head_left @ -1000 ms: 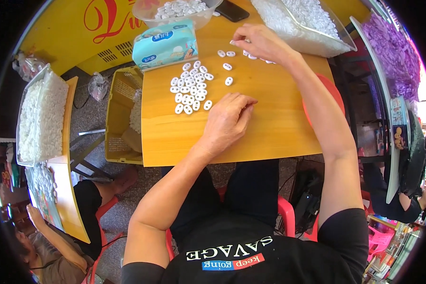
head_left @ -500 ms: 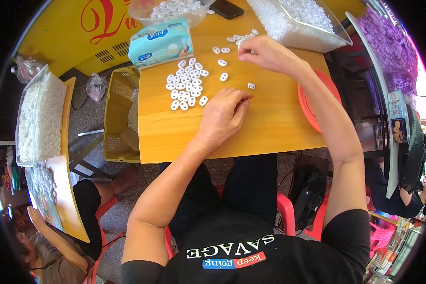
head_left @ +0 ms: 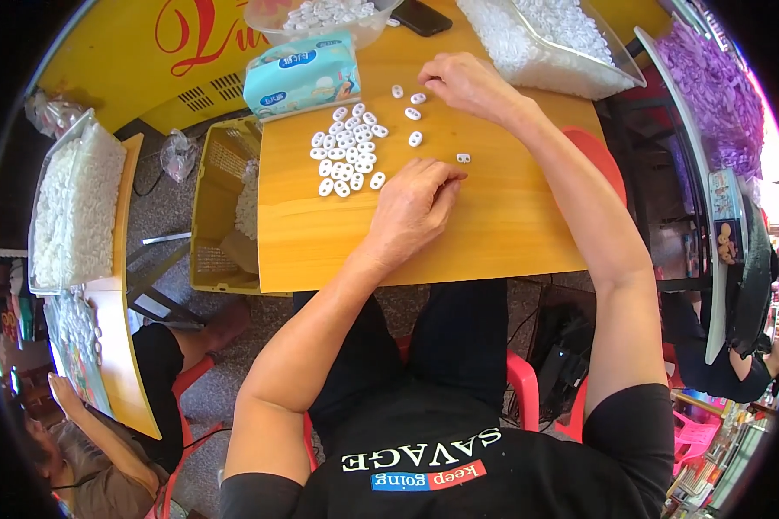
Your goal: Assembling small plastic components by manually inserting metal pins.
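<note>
Small white oval pieces with two dark holes each lie in a loose pile (head_left: 346, 151) on the wooden table (head_left: 511, 233). A few single pieces are spread to the right of it, one piece (head_left: 463, 158) just beyond my left fingertips. My left hand (head_left: 417, 208) rests on the table with curled fingers; whatever it may hold is hidden. Farther off, my right hand (head_left: 472, 84) is palm down, fingers bent and close together, beside a loose piece (head_left: 418, 98). Its fingertips hide what is under them.
A blue tissue pack (head_left: 303, 78) stands behind the pile. At the back are a clear bowl (head_left: 320, 30) of white pieces, a dark phone (head_left: 421, 16) and a clear bin (head_left: 571, 78) of white pieces. A red lid (head_left: 599, 160) lies partly under my right forearm. Another person's arm (head_left: 104, 432) shows at left.
My right hand has shifted left and slightly away, now covering the small far cluster of pieces that showed beside it. My left hand keeps its place.
</note>
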Tool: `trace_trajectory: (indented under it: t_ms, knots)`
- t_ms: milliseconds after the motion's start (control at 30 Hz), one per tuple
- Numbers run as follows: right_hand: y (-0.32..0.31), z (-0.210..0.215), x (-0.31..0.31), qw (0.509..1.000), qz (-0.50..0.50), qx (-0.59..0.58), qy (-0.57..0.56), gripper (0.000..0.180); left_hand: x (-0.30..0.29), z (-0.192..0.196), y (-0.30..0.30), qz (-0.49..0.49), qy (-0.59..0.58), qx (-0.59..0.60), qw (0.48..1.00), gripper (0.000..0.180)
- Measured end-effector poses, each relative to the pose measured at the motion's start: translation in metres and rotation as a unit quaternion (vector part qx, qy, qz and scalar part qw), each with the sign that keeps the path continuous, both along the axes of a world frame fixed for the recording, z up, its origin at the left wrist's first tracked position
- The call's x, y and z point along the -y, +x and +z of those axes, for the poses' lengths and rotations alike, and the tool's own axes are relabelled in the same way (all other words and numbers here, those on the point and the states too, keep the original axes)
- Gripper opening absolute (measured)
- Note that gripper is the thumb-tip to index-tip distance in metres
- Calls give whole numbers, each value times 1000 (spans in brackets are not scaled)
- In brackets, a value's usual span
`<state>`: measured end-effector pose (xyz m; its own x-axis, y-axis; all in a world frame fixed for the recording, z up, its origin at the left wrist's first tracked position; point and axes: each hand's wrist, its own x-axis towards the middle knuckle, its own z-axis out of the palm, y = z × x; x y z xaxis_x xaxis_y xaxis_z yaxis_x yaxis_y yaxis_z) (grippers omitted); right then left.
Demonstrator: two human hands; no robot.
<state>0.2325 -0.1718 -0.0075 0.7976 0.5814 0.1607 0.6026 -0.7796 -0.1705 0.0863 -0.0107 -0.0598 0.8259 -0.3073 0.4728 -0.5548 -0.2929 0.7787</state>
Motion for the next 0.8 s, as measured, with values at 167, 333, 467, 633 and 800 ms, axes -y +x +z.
trace_trajectory:
  t_ms: [167,333,467,633,800]
  knots:
    - [-1,12,17,998,28,42,37,20,2,1,0,-4,2,-5,1000,10]
    - [-5,39,43,999,-48,7,18,20,0,6,-3,0,7,-28,1000,11]
    - [-8,24,53,999,-18,-2,33,18,0,6,-3,3,7,-33,999,11]
    - [-18,-4,36,996,-21,90,-1,23,1,2,-1,3,-8,-1,1000,11]
    - [-24,-15,28,993,-44,101,-36,20,1,1,-2,1,-14,-5,1000,11]
